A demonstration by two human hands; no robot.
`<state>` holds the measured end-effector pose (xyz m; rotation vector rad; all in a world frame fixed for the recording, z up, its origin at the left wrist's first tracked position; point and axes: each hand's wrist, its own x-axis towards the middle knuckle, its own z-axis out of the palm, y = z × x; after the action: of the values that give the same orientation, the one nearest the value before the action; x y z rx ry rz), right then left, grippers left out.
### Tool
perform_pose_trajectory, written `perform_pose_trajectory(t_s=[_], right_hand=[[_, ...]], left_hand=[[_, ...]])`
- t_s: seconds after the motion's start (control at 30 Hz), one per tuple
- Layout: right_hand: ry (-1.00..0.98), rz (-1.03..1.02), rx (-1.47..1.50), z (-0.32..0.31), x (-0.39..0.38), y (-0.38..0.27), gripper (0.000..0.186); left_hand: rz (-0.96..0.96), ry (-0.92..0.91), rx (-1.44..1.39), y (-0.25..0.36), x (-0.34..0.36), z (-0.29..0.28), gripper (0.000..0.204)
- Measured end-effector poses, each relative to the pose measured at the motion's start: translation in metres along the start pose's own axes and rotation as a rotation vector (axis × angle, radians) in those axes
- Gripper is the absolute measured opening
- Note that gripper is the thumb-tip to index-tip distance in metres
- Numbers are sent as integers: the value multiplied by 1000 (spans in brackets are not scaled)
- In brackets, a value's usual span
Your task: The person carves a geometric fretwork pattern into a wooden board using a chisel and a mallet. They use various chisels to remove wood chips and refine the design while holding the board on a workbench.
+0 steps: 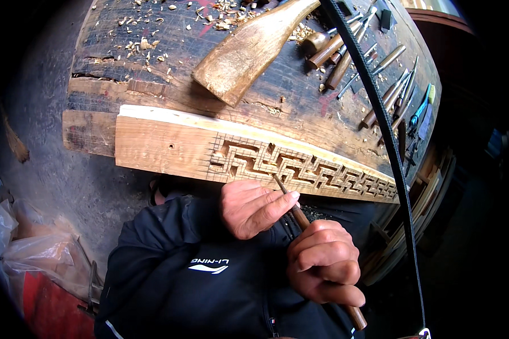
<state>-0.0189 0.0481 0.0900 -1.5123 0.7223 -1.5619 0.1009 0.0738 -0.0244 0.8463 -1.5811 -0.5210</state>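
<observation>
A wood carving chisel (301, 217) with a brown handle slants up from my body. Its tip meets the near edge of a long pale wooden board (164, 142). My right hand (325, 263) is wrapped round the handle, whose butt end sticks out below the fist. Closer to the tip, my left hand (254, 209) is closed with its thumb and fingers at the blade, its knuckles by the board's near edge. An angular fret pattern (271, 164) is cut into the board amid pencilled grid lines. A small round hole shows in its plain left part.
A wooden mallet (249, 51) lies on the worn workbench (113, 62) behind the board. Several chisels (390, 96) spread along the right side. Wood shavings (144, 44) litter the far left. A black strap (373, 90) crosses the view. Plastic sheeting (39, 243) lies at lower left.
</observation>
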Motion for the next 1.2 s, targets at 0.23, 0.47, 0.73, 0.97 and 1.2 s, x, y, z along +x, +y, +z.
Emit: perform_pose_trajectory(t_s=[0.23, 0.47, 0.73, 0.97, 1.2], right_hand=[[-12, 70, -99, 13, 9, 12, 69], [-212, 81, 249, -5, 20, 14, 63], [-276, 87, 124, -7, 20, -8, 55], [-349, 121, 132, -12, 21, -5, 56], [-414, 126, 123, -10, 23, -3, 62]], left_hand=[[-40, 33, -29, -1, 6, -1, 48], [1, 122, 22, -1, 1, 3, 36], [-26, 117, -73, 4, 5, 5, 45], [-36, 82, -65, 4, 3, 1, 43], [-15, 106, -78, 0, 1, 4, 40]])
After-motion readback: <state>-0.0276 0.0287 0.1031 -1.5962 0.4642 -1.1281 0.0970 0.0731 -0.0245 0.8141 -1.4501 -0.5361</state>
